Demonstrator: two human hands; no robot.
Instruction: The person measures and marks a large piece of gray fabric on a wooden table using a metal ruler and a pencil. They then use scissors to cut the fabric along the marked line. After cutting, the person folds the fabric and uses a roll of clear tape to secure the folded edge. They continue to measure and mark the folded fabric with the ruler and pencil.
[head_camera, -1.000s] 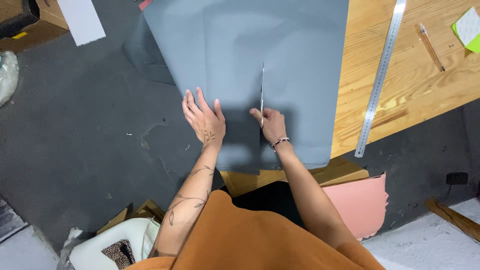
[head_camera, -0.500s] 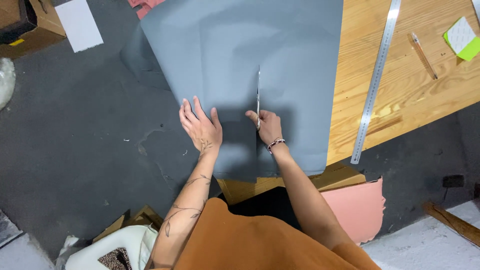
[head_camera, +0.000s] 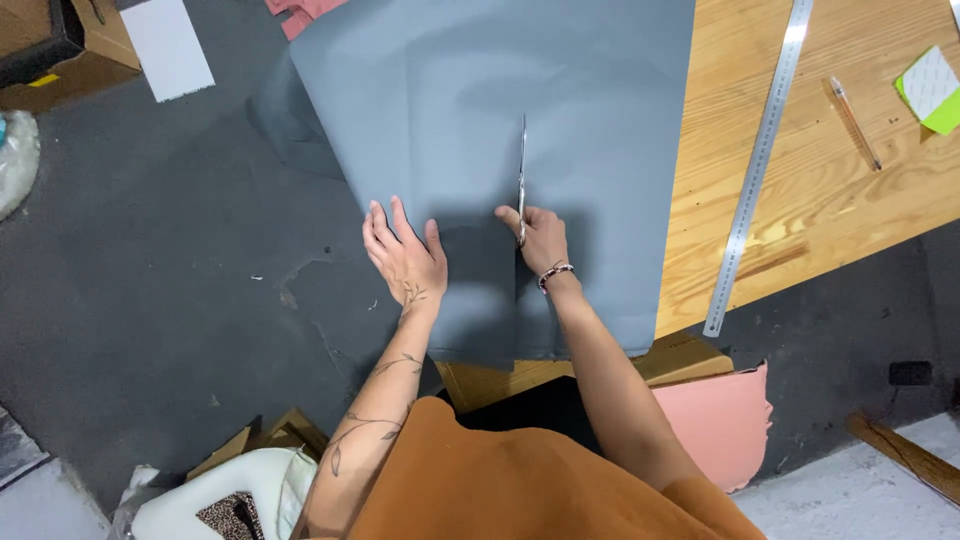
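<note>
Right now the right hand (head_camera: 540, 240) is closed around the scissors (head_camera: 522, 180), whose blades point to 12 o'clock along a cut in the big grey paper (head_camera: 480, 110), which hangs off the left edge of the wooden desk (head_camera: 830, 190). The left hand (head_camera: 405, 255) lies flat and open on the paper at 9 o'clock of the cut, gripping nothing. I think the cutting step is partway done, and snipping on needs the paper held flat; an open cardboard box (head_camera: 50, 45) sits at far 10 o'clock, its inside too dark to tell.

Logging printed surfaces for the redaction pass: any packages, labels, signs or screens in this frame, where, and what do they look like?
Cardboard box: top left on the floor, brown, open, yellow tag on its side.
White sheet: beside the box, blank rectangle.
Sticky pad: right edge of the wooden table, white face over lime green.
No signs or screens.
</note>
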